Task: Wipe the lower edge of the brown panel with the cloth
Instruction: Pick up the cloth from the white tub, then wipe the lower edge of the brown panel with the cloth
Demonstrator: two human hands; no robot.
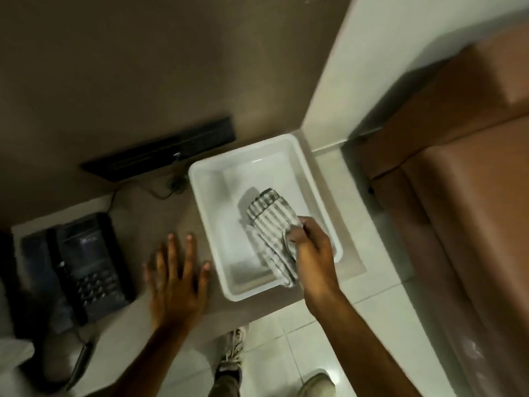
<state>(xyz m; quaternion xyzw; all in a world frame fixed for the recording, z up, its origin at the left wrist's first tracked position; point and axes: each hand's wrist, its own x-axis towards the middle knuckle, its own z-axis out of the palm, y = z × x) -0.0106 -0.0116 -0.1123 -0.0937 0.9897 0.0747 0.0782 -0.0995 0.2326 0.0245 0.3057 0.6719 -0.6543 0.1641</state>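
The right hand [310, 247] is closed around one end of a grey-and-white striped cloth [272, 230], pinching it at the near right corner of a white plastic tub [211, 224]. The cloth looks folded into a long strip that runs diagonally across the tub, from the hand up and away to the left. Whether it rests on the tub floor or hangs just above it cannot be told.

The left hand [174, 279] holds nothing; its fingers are spread flat over the counter [160, 213], just left of the tub and right of a black desk telephone [86, 267].

The brown panel [128, 67] rises behind the counter, filling the upper left of the view. Its lower edge meets the counter along a line that runs left to right and slants upward toward the right, passing beneath a dark slotted plate [160, 150] and behind the tub's far rim. That edge lies ahead of both hands, further from the person than the tub. The right hand, already holding the cloth, probably has to carry it forward and leftward over the tub; the wiping stroke would then follow the edge sideways. A cable [160, 193] lying near the edge could snag the cloth.
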